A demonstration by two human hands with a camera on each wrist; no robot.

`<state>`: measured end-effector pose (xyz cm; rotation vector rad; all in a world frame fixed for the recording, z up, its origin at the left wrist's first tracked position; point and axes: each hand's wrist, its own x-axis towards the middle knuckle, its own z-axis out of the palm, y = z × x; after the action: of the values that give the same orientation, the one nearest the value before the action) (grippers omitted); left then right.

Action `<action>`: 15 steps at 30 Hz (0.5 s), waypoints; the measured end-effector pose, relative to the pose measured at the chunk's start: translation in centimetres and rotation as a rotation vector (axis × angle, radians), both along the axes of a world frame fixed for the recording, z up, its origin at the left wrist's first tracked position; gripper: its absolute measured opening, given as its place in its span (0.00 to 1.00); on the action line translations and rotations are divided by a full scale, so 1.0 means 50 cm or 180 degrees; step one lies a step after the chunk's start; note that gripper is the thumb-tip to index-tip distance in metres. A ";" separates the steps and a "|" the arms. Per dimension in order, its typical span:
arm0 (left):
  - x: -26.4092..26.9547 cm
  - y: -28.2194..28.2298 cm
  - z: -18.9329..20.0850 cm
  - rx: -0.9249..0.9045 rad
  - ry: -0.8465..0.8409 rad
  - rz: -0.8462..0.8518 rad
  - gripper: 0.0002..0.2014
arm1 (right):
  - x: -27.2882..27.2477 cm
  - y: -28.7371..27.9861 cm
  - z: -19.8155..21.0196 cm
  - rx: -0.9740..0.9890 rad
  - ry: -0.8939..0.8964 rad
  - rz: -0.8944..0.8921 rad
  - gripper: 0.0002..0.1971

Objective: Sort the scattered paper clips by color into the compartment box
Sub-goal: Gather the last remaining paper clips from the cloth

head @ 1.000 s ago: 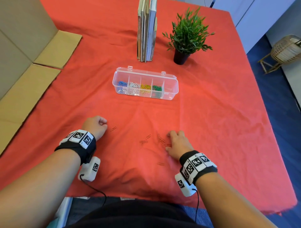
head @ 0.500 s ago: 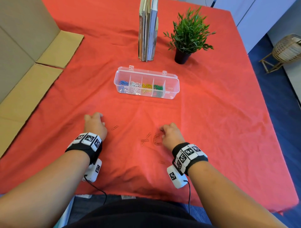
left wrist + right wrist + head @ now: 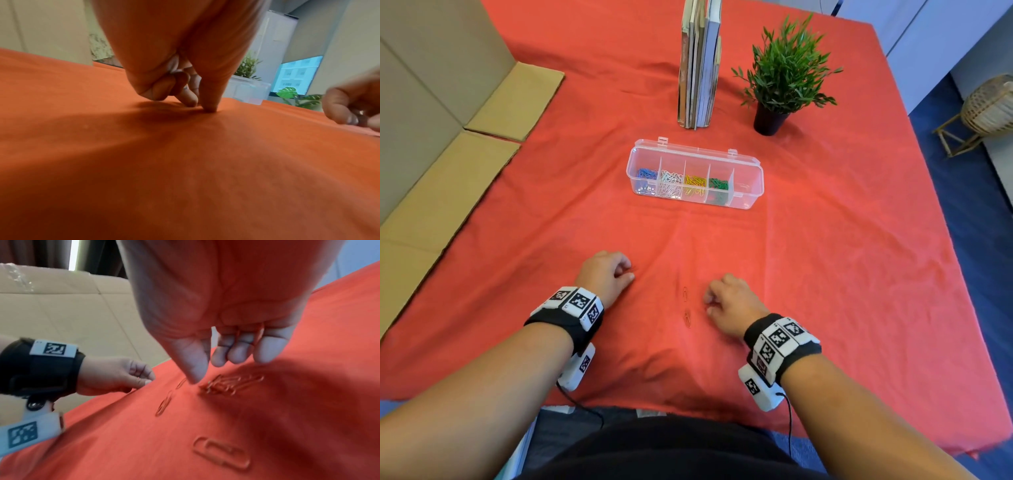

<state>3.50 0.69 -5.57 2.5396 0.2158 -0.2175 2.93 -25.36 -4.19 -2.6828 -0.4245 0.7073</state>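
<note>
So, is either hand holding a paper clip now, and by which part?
It cannot be told. The right hand curls over a bunch of red clips; the left hand touches the cloth, hiding any clip.

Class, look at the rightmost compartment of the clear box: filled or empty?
Empty, as far as the head view shows: the rightmost compartment shows only clear plastic, while the other four hold coloured clips.

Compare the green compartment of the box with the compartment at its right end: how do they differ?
The green compartment holds a heap of green paper clips; the right-end compartment looks nearly empty, and faint contents cannot be ruled out. The green one is bounded by dividers on both sides; the right-end one is closed on one side by the box's outer wall. Both are clear plastic and uncovered.
</note>
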 end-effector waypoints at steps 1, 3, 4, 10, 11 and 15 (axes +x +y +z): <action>0.000 -0.007 -0.001 0.0019 0.0020 -0.0055 0.07 | 0.000 -0.010 0.006 -0.0037 0.0065 -0.0088 0.14; 0.003 -0.021 -0.003 0.0078 0.0098 -0.0152 0.05 | -0.009 -0.022 0.015 -0.0340 0.0188 -0.0061 0.24; 0.004 -0.027 -0.005 0.0115 0.0157 -0.0191 0.04 | -0.018 -0.024 0.017 -0.0534 0.0182 0.0036 0.27; 0.004 -0.049 -0.014 0.0258 0.0295 -0.0218 0.06 | -0.049 -0.012 -0.004 -0.0483 -0.0108 0.0356 0.15; 0.006 -0.049 -0.013 0.0243 0.0259 -0.0221 0.09 | -0.050 -0.012 -0.005 -0.0434 -0.0097 0.0335 0.13; 0.013 -0.046 -0.007 0.0293 0.0199 -0.0248 0.09 | -0.032 -0.022 -0.002 -0.0093 0.0285 0.0024 0.03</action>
<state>4.16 -1.61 -5.92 2.6375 0.1542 -0.3245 1.32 -26.46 -4.30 -2.6656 -0.4043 0.8386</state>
